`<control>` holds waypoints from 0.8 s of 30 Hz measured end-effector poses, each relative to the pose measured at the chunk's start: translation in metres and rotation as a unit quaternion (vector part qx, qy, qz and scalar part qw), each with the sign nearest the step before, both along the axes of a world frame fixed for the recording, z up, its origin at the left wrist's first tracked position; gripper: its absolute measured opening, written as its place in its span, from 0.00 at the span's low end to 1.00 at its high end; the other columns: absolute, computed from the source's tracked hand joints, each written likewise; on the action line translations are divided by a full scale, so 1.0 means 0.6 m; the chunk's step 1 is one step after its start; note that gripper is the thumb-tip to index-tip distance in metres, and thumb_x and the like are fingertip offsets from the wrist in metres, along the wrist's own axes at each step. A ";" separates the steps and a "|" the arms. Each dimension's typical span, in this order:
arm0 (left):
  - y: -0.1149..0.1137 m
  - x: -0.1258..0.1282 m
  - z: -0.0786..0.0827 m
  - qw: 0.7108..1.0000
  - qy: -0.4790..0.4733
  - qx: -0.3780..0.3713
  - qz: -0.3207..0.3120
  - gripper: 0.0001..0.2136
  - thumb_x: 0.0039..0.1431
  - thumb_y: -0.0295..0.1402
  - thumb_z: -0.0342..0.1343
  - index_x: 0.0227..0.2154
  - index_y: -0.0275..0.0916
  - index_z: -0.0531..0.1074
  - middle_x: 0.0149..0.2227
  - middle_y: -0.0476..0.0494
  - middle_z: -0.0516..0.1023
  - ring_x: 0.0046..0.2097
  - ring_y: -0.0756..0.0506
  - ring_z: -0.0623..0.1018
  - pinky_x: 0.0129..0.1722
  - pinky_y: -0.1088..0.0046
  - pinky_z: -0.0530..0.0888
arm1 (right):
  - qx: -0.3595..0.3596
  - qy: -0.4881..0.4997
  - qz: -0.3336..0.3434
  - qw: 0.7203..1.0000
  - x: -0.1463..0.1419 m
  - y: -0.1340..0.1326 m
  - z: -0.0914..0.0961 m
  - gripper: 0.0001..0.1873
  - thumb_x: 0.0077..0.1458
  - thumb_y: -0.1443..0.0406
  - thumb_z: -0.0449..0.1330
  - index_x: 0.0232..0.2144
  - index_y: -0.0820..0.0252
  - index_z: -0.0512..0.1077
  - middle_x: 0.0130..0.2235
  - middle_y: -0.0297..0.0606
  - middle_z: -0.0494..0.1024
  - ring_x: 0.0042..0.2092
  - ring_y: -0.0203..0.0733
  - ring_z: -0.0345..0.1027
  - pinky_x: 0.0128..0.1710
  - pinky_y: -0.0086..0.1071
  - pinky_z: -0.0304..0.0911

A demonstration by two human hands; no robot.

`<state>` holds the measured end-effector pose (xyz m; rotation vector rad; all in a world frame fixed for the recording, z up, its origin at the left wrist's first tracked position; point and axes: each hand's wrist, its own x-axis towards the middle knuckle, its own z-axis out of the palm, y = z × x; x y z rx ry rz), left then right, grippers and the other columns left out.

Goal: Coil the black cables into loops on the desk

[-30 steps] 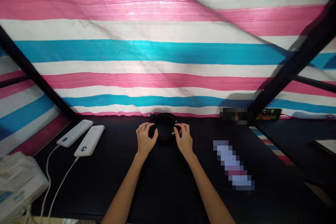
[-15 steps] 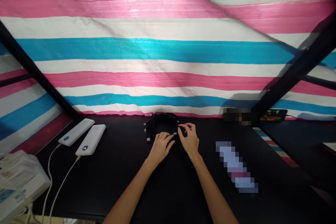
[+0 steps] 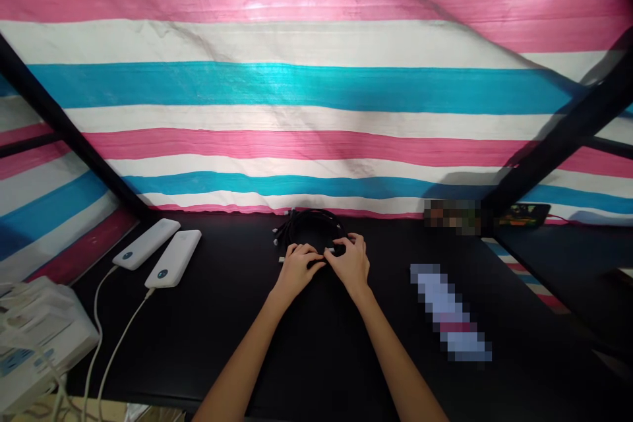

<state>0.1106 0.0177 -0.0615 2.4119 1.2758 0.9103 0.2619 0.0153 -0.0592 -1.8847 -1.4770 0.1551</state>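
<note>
A looped bundle of black cables [image 3: 320,215], with several pale plugs fanned out at its left end, lies near the back of the black table. My left hand [image 3: 298,269] is at the near left side of the loop, fingers curled over it and thumb drawn in towards the index finger. My right hand [image 3: 352,265] grips the near right side, its thumb and forefinger pinched close to a pale plug [image 3: 332,250]. The fingertips of both hands almost meet. Black cable against the black tabletop is hard to make out beneath the fingers.
Two white power banks [image 3: 174,258] with white leads lie at the left. Beyond them, white boxes and tangled cords [image 3: 44,336] sit at the table's left edge. A blurred-out flat object [image 3: 450,313] lies on the right. Striped sheeting [image 3: 297,92] hangs behind, between black posts.
My right hand has moved slightly left and pinched in near the plug. My left thumb has closed towards its index finger. The view has tilted slightly.
</note>
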 end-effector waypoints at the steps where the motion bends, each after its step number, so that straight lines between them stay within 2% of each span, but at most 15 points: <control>1: 0.000 0.000 0.000 1.000 -0.003 -0.003 0.003 0.06 0.57 0.36 0.56 0.35 0.45 0.77 0.37 0.49 0.77 0.39 0.48 0.74 0.48 0.64 0.61 | 0.020 0.002 0.006 1.000 0.001 0.001 -0.004 0.11 0.44 0.58 0.61 0.29 0.57 0.75 0.48 0.45 0.66 0.49 0.51 0.63 0.41 0.42 0.64; 4: -0.001 0.001 0.000 1.000 -0.001 0.008 0.024 0.06 0.56 0.37 0.56 0.34 0.45 0.77 0.35 0.49 0.77 0.39 0.47 0.74 0.48 0.63 0.61 | 0.083 0.003 0.021 0.996 0.004 0.001 -0.006 0.11 0.46 0.58 0.60 0.31 0.58 0.75 0.50 0.46 0.65 0.51 0.53 0.61 0.47 0.46 0.60; 9: -0.003 -0.002 0.004 0.997 0.014 0.029 0.076 0.06 0.56 0.38 0.57 0.33 0.45 0.77 0.32 0.48 0.77 0.38 0.46 0.74 0.40 0.64 0.61 | 0.161 0.016 0.015 0.987 0.016 -0.002 0.009 0.13 0.49 0.58 0.59 0.34 0.58 0.76 0.50 0.45 0.66 0.51 0.50 0.62 0.49 0.43 0.60; 11: -0.001 -0.004 0.005 0.996 0.013 0.028 0.085 0.06 0.55 0.38 0.57 0.33 0.46 0.78 0.32 0.49 0.77 0.37 0.46 0.74 0.40 0.64 0.61 | 0.148 0.025 0.015 0.989 0.020 -0.001 0.010 0.12 0.49 0.58 0.59 0.33 0.57 0.76 0.50 0.44 0.67 0.51 0.50 0.63 0.47 0.42 0.61; 16: 0.004 -0.007 -0.001 0.996 0.023 0.028 0.086 0.07 0.54 0.40 0.59 0.30 0.44 0.78 0.31 0.49 0.77 0.36 0.47 0.74 0.39 0.64 0.61 | 0.045 0.095 0.020 0.994 0.019 0.001 -0.004 0.13 0.46 0.56 0.59 0.35 0.55 0.74 0.48 0.41 0.66 0.47 0.49 0.67 0.37 0.39 0.66; 20: 0.001 -0.005 -0.001 0.995 0.015 0.046 0.087 0.09 0.54 0.43 0.57 0.29 0.45 0.78 0.32 0.48 0.78 0.36 0.46 0.75 0.40 0.63 0.62 | 0.054 0.135 0.048 0.988 0.013 -0.003 -0.008 0.17 0.48 0.57 0.58 0.41 0.54 0.70 0.47 0.40 0.66 0.46 0.48 0.68 0.39 0.39 0.67; 24: -0.004 -0.004 0.007 0.989 -0.022 0.091 0.115 0.10 0.57 0.42 0.54 0.34 0.45 0.77 0.38 0.45 0.77 0.42 0.45 0.75 0.44 0.63 0.63 | 0.072 0.162 0.054 0.983 0.009 -0.006 -0.003 0.24 0.47 0.54 0.60 0.46 0.53 0.67 0.48 0.41 0.66 0.46 0.47 0.67 0.40 0.38 0.67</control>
